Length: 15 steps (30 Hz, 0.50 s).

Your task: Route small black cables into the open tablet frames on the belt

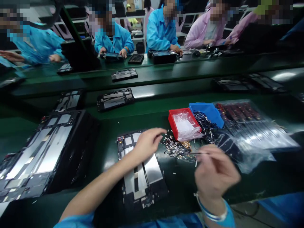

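Where the right hand is: right hand (216, 172) is closed in a pinch, and its fingers (204, 160) hold a thin dark tool (200, 154). Its tip points left, toward the pile of small parts (175, 147).

Left hand: left hand (148, 144) is open with the fingers stretched out, and it grasps nothing that can be seen. It is over a tablet panel (152, 169), and its fingertips are just beside the pile.

Small parts: they lie loose on the green table (180, 186), between the two hands and a little ahead of them. Some gold-coloured bits (186, 145) are among them. What each piece is, they are too small to tell.

Ahead of the hands: a red plastic bin (177, 123) holds a clear bag, and a blue plastic bin (209, 110) stands just beside it. Dark loose pieces lie against the blue bin.

Right of the right hand: a large clear plastic bag (251, 133) lies on the table, with dark red items inside at its far end.

Left of the left hand: a bigger tablet frame (40, 152) lies on the table, with more frames farther ahead.

Across the table: co-workers in blue smocks (161, 31) sit with their hands near other tablets.
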Tool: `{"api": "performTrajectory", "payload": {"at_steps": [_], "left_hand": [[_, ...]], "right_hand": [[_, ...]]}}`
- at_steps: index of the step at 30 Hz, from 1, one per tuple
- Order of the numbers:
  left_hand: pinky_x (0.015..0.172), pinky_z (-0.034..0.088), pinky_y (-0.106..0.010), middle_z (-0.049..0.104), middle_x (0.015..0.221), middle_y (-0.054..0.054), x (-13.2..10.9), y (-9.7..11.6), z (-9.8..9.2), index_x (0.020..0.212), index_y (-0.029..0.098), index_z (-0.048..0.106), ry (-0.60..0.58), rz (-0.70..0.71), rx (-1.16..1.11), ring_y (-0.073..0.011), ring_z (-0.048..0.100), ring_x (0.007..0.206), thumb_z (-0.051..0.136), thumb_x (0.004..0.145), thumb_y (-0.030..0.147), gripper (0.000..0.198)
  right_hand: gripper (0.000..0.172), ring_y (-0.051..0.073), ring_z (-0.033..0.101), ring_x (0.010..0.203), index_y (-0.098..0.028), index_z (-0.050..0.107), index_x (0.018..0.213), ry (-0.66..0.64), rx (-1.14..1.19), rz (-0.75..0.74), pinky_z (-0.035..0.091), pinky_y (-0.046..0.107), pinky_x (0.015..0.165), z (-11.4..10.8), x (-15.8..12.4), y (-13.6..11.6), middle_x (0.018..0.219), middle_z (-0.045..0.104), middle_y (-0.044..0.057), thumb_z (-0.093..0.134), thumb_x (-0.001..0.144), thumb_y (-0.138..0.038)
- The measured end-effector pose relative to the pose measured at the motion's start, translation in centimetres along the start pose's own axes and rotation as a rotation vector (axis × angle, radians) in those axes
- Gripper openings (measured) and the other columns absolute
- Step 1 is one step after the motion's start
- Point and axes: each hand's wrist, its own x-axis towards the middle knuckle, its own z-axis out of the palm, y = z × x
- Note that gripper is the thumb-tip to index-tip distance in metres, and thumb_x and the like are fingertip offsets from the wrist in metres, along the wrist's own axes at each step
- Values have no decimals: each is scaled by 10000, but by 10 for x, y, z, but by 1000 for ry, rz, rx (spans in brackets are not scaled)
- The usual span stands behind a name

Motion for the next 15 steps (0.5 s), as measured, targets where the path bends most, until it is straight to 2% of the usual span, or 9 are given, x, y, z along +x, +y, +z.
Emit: {"api": "performTrajectory", "payload": {"at_steps": [2, 4, 6, 8, 9, 11, 12, 13, 15], "left_hand": [[952, 439, -383, 577, 1263, -61, 43, -11, -15, 1306, 255, 520, 26, 110, 242, -223, 535, 1137, 404, 783, -34, 609], [1079, 362, -444, 436, 1432, -84, 81, -30, -42, 1349, 224, 488, 247, 80, 398, -261, 400, 1318, 427, 785, -26, 620], [1157, 270, -447, 309, 1509, -123, 107, -57, -75, 1372, 169, 454, 585, -137, 441, -279, 269, 1403, 516, 823, 75, 560], [1197, 189, -434, 164, 1568, -106, 116, -87, -108, 1427, 187, 350, 888, -591, 375, -254, 136, 1452, 601, 811, 139, 667], [1190, 169, -495, 122, 1565, -166, 115, -101, -122, 1432, 132, 316, 955, -732, 332, -293, 96, 1456, 611, 806, 139, 693], [1138, 155, -628, 115, 1527, -271, 106, -126, -146, 1399, 48, 311, 1032, -916, 257, -388, 76, 1438, 592, 821, 142, 649], [1121, 159, -658, 178, 1503, -266, 99, -135, -154, 1376, 54, 337, 1042, -978, 215, -406, 134, 1419, 587, 831, 149, 606], [1113, 192, -659, 275, 1467, -222, 93, -142, -160, 1347, 90, 381, 1032, -1001, 177, -390, 225, 1387, 597, 843, 183, 556], [1067, 345, -589, 421, 1353, -147, 83, -153, -167, 1268, 132, 466, 944, -914, 106, -320, 403, 1272, 609, 865, 262, 446]], "right_hand": [[116, 139, 541, 607, -179, 640, 711, 194, 2, -21, 402, 298, 573, -12, 13, 11, 617, 569, -12, 660, 751, -73], [97, 137, 549, 598, -169, 646, 695, 260, -18, 43, 386, 283, 544, -20, 19, 22, 634, 597, -1, 692, 733, -93], [92, 139, 568, 625, -162, 653, 711, 223, -40, 121, 389, 272, 536, -25, 20, 28, 673, 625, 14, 692, 736, -83], [118, 144, 577, 651, -158, 653, 732, 126, -69, 113, 415, 280, 563, -27, 17, 29, 676, 626, 18, 669, 744, -42], [137, 148, 579, 658, -156, 651, 740, 74, -89, 82, 429, 291, 582, -28, 15, 27, 673, 624, 18, 658, 742, -20], [173, 156, 581, 657, -153, 650, 759, -6, -136, 8, 448, 314, 600, -32, 13, 21, 669, 621, 18, 643, 726, 16], [184, 162, 585, 661, -152, 652, 774, -41, -163, -14, 451, 317, 594, -34, 13, 18, 669, 621, 21, 636, 722, 23], [187, 168, 589, 664, -153, 656, 787, -72, -185, -28, 451, 315, 578, -37, 13, 16, 666, 620, 25, 628, 723, 20], [182, 174, 594, 658, -158, 663, 810, -141, -209, -45, 452, 306, 546, -43, 13, 12, 649, 617, 27, 615, 734, 1]]}}
